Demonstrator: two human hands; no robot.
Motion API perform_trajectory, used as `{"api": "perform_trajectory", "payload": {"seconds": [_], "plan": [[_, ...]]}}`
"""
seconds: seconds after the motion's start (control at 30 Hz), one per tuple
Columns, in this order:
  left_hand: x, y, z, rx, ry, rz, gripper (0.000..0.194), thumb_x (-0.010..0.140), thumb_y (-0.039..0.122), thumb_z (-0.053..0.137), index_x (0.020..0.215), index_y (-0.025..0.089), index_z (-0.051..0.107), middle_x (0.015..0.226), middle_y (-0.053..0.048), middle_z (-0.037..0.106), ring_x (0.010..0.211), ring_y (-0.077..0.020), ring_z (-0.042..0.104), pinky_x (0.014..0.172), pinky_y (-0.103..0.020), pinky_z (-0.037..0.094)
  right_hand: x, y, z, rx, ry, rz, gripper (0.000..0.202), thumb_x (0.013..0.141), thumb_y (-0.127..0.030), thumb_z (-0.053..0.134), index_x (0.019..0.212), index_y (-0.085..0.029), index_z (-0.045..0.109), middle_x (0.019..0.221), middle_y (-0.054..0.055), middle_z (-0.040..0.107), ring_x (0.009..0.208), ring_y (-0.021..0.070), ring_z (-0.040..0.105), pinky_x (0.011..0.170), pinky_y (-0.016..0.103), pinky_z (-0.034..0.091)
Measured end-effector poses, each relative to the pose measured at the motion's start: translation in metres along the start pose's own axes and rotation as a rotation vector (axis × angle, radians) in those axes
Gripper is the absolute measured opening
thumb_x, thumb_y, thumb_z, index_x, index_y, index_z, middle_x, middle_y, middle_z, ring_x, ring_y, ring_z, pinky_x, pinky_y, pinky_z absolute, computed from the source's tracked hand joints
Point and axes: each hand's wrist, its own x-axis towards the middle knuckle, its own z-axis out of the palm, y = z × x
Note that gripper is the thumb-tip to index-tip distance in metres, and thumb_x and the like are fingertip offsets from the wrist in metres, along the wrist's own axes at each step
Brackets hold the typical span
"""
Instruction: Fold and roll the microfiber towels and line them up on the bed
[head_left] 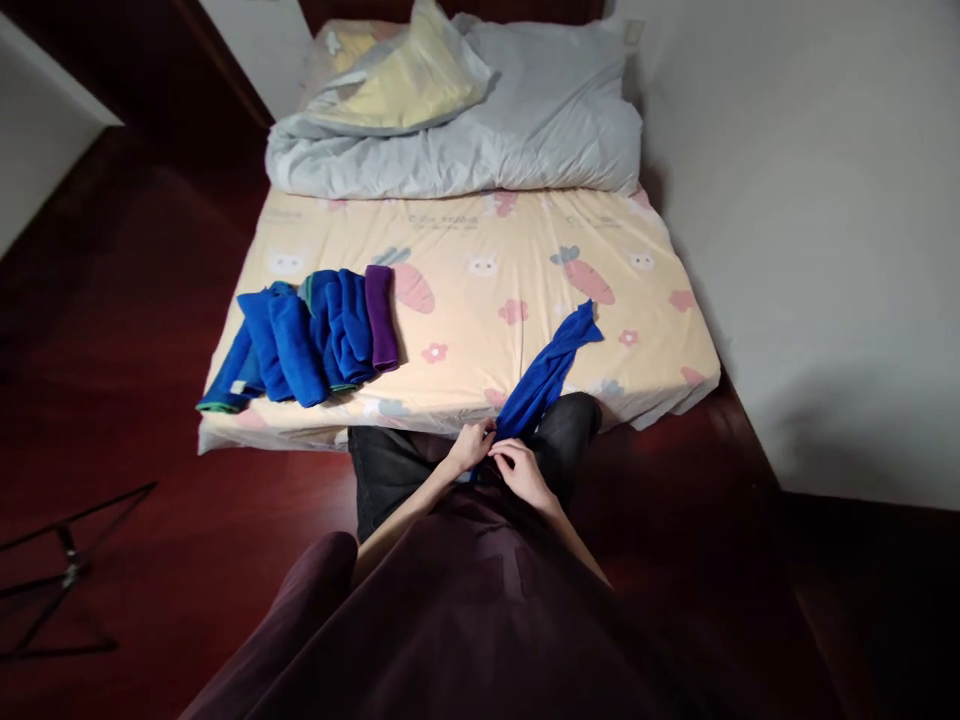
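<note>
A long blue towel [544, 375], gathered lengthwise into loose folds, runs from the bed across my right leg to my lap. Its far end lies on the bedsheet and its near end is at my hands. My left hand [474, 447] is closed, its fingers pinching that near end. Close beside it, my right hand [520, 472] is bent with thumb and fingertips at the same end of the cloth. My fingers partly hide the held edge.
At the left on the bed [465, 300] lie several rolled blue towels [296, 345] and a rolled purple towel [382, 318]. A grey quilt [525, 130] and a yellow bagged bundle [420, 80] are at the back. A black stand [71, 575] is on the floor.
</note>
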Motion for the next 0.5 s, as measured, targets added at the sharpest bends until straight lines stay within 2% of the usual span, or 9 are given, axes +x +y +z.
{"api": "perform_trajectory", "payload": {"seconds": [0.07,0.17,0.23,0.33,0.43,0.5], "plan": [[-0.004,0.011,-0.005,-0.006,0.063,0.088,0.020,0.095,0.015,0.050,0.104,0.019,0.068,0.108,-0.011,0.072,0.101,-0.0234,0.071,0.097,-0.038,0.058,0.013,-0.003,-0.018,-0.162,0.093,-0.076,0.034,0.096,-0.016,0.051,0.115,-0.025,0.077,0.129,0.010,0.070,0.123,0.0271,0.062,0.112,0.047,0.048],[-0.014,0.028,-0.016,0.015,0.120,0.238,0.022,0.098,0.015,0.047,0.107,0.017,0.067,0.119,-0.015,0.066,0.111,-0.0249,0.066,0.103,-0.040,0.056,0.034,-0.005,-0.038,-0.346,0.029,-0.195,0.045,0.093,-0.010,0.051,0.131,-0.025,0.070,0.141,0.010,0.065,0.135,0.0291,0.055,0.117,0.051,0.043],[-0.022,0.037,-0.024,0.013,0.092,0.286,0.025,0.100,0.015,0.043,0.111,0.018,0.065,0.116,-0.014,0.066,0.108,-0.0246,0.065,0.101,-0.040,0.055,0.046,-0.006,-0.047,-0.424,-0.058,-0.263,0.041,0.093,-0.009,0.052,0.126,-0.023,0.072,0.130,0.012,0.070,0.127,0.0297,0.060,0.111,0.051,0.045],[-0.034,0.044,-0.036,-0.024,0.031,0.286,0.026,0.104,0.019,0.039,0.115,0.019,0.062,0.107,-0.011,0.068,0.096,-0.0216,0.067,0.092,-0.035,0.055,0.056,-0.009,-0.058,-0.502,-0.143,-0.340,0.021,0.095,-0.013,0.057,0.104,-0.022,0.074,0.105,0.010,0.073,0.101,0.0272,0.068,0.095,0.045,0.051],[-0.048,0.046,-0.051,-0.063,0.014,0.283,0.025,0.109,0.029,0.038,0.114,0.017,0.059,0.096,-0.009,0.069,0.084,-0.0195,0.067,0.080,-0.030,0.053,0.054,-0.018,-0.074,-0.520,-0.137,-0.423,0.006,0.097,-0.020,0.064,0.095,-0.022,0.069,0.094,0.006,0.071,0.087,0.0235,0.067,0.085,0.038,0.052],[-0.058,0.046,-0.065,-0.095,0.015,0.279,0.029,0.110,0.039,0.040,0.113,0.017,0.060,0.090,-0.007,0.069,0.077,-0.0181,0.065,0.075,-0.028,0.050,0.049,-0.025,-0.089,-0.524,-0.119,-0.467,0.007,0.098,-0.023,0.065,0.091,-0.022,0.066,0.089,0.005,0.069,0.084,0.0220,0.067,0.082,0.034,0.052]]}}
